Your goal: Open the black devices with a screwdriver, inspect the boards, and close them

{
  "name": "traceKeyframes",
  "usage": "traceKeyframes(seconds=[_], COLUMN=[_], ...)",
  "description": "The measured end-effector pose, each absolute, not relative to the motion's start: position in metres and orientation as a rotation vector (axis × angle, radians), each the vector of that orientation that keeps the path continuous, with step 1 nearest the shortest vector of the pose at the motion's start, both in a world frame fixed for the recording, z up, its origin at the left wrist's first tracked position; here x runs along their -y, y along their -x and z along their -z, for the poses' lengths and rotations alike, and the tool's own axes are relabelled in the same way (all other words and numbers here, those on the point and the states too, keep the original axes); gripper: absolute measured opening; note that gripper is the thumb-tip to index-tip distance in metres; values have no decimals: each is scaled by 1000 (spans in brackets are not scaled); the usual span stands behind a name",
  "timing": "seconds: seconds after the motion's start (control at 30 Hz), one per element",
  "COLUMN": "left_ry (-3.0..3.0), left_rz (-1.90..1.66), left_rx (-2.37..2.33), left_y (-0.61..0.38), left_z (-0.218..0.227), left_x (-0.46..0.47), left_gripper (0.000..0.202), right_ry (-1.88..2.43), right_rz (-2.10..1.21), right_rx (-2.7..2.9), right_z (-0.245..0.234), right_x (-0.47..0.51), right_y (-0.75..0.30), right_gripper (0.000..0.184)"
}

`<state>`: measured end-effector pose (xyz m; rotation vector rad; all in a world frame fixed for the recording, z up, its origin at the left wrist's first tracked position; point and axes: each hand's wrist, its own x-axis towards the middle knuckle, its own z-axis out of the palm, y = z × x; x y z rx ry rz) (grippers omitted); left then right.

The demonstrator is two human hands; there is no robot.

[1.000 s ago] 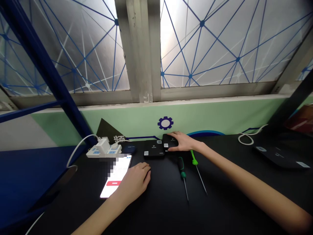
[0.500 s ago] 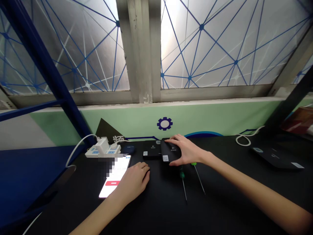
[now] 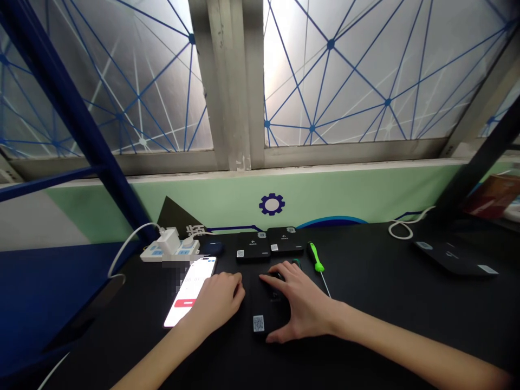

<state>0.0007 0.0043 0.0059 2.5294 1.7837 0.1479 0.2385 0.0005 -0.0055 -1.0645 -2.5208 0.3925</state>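
My right hand [image 3: 303, 303] spans a flat black box [image 3: 266, 309] with a small QR label, its fingers at the far edge and its thumb at the near edge. My left hand [image 3: 217, 300] rests curled beside a lit smartphone [image 3: 190, 292], overlapping its lower right side. Farther back stand two similar black boxes [image 3: 252, 247] [image 3: 285, 241], side by side. A green-handled screwdriver [image 3: 316, 257] lies to the right of my right hand, its shaft running behind the hand. A dark-handled screwdriver [image 3: 297, 262] is mostly hidden by my right hand.
A white power strip [image 3: 168, 252] with a plugged-in charger and white cable stands at the back left, near a small round dark-blue object [image 3: 213, 248]. A black pad [image 3: 450, 257] and coiled white cable [image 3: 400, 230] lie at right, on the black table [image 3: 385, 319].
My right hand has drawn a black box toward me from the back row, over the screwdrivers' area. My left hand and the phone have barely moved.
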Motion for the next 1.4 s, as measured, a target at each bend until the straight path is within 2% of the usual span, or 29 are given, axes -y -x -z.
traceKeyframes(seconds=[0.5, 0.7, 0.77, 0.93, 1.0, 1.1, 1.4], left_ry=[-2555, -2551, -2544, -2531, -2531, -2529, -2510], left_rz=[-156, -193, -198, -199, -203, -215, -200], left_rx=[-1685, -1636, -1624, -1627, -1624, -1609, -1619], left_y=[-3, -3, -3, -3, -4, -4, -4], left_z=[-5, -1, 0, 1, 1, 1, 0], left_x=[-1, -2, -3, -3, -3, -3, -3], left_gripper=[23, 25, 26, 27, 28, 28, 27], right_ry=[1091, 1075, 1028, 1044, 1226, 1480, 1746], right_rz=[-405, -405, -410, -170, 29, 193, 226], right_rx=[2525, 2533, 2537, 2418, 2315, 2255, 2243], right_z=[7, 7, 4, -8, -10, -8, -4], right_x=[-1, -3, -3, -9, -14, -20, -17], right_y=[-260, -272, -276, -294, -302, -312, -314], right_gripper=[111, 104, 97, 34, 25, 18, 26])
